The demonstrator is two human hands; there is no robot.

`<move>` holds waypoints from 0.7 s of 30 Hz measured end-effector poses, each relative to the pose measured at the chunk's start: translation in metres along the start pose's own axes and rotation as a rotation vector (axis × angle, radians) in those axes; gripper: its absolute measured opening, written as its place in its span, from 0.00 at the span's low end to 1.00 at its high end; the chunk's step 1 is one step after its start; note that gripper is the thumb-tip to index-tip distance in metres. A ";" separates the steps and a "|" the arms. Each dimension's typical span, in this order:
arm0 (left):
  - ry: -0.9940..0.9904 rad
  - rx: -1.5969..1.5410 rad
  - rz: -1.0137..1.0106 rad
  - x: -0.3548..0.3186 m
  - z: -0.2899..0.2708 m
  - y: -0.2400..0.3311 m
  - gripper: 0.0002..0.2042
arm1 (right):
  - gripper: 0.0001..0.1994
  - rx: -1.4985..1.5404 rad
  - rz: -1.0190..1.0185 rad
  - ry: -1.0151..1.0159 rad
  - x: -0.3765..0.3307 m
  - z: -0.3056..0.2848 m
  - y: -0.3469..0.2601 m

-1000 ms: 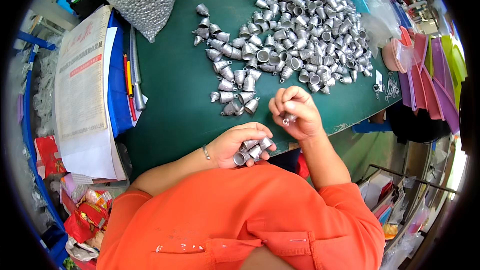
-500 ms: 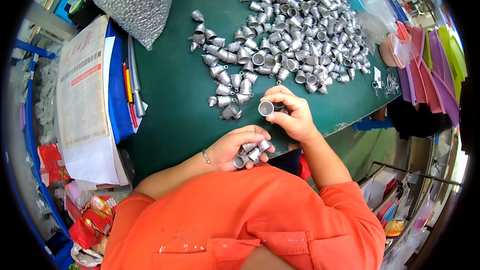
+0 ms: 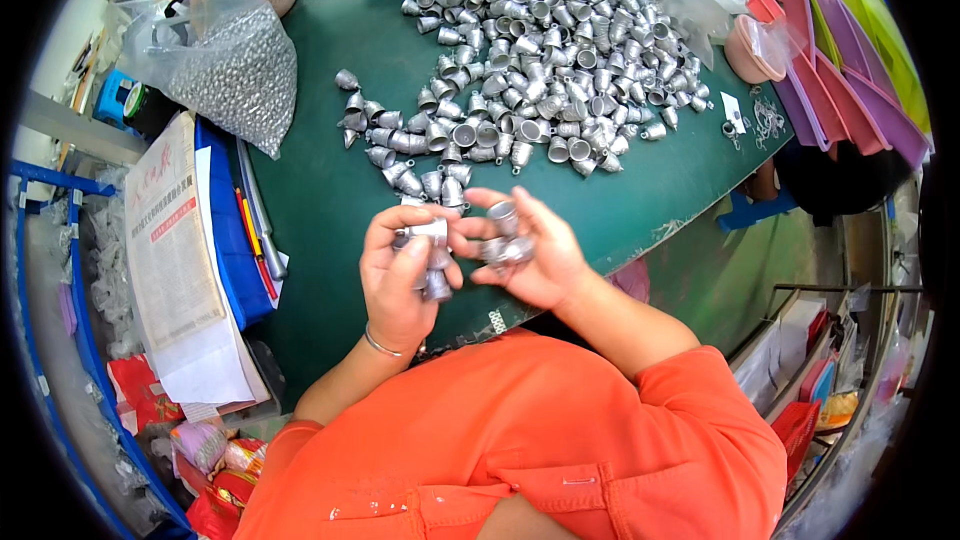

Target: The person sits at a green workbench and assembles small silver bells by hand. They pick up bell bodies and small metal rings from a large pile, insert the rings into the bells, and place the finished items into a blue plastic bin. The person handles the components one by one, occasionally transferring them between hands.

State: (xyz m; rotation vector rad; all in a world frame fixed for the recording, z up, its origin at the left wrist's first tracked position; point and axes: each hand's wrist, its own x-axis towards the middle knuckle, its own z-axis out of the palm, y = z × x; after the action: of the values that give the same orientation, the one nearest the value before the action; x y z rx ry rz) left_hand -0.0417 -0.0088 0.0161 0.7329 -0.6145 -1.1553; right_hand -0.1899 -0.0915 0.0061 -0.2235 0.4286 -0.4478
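**Both hands full of small silver caps at the near edge of the green tabletop**

Head view, looking down. Left hand [image 3: 400, 275] curled around a small bunch of silver metal caps [image 3: 432, 258], one pinched between thumb and forefinger at the top, others bunched against the palm below. Thin bracelet [image 3: 380, 344] on that wrist. Right hand [image 3: 530, 250] palm-up and half open, fingers loosely cupped around a few more caps [image 3: 505, 245], thumb resting on them. Fingertips of the two hands almost touching, both raised just above the near edge of the green tabletop [image 3: 320, 190].

Beyond the hands, toward the middle and far edge, a broad heap of the same silver caps [image 3: 540, 50], thinning to scattered pieces nearest the fingers. At the far left corner, a clear plastic bag of small grey parts [image 3: 225, 70]. Along the left edge, a blue folder [image 3: 225, 230] with pens beside it and a newspaper [image 3: 175, 260] partly over it. At the right edge, purple and green trays [image 3: 850, 80] stacked on a slant. Orange shirt [image 3: 520, 440] across the bottom.
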 end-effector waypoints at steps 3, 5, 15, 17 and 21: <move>-0.124 1.080 0.602 0.016 0.016 0.001 0.10 | 0.21 0.145 -0.035 0.017 0.006 0.021 0.027; -0.273 1.298 0.625 0.021 0.029 0.001 0.07 | 0.17 0.280 -0.055 -0.150 0.014 0.012 0.029; -0.254 1.083 0.711 0.019 0.037 -0.003 0.06 | 0.18 0.481 -0.145 -0.124 -0.039 -0.041 0.009; -0.184 0.988 0.641 0.015 0.028 -0.004 0.05 | 0.18 0.488 -0.274 -0.068 -0.078 -0.059 -0.002; -0.077 0.803 0.467 0.002 0.008 -0.005 0.04 | 0.18 0.454 -0.563 0.266 -0.148 -0.104 -0.016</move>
State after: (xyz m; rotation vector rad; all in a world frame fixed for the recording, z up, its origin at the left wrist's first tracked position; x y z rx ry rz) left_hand -0.0499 -0.0131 0.0172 1.1407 -1.2689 -0.4772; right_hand -0.3630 -0.0493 -0.0294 0.1675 0.5102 -1.1196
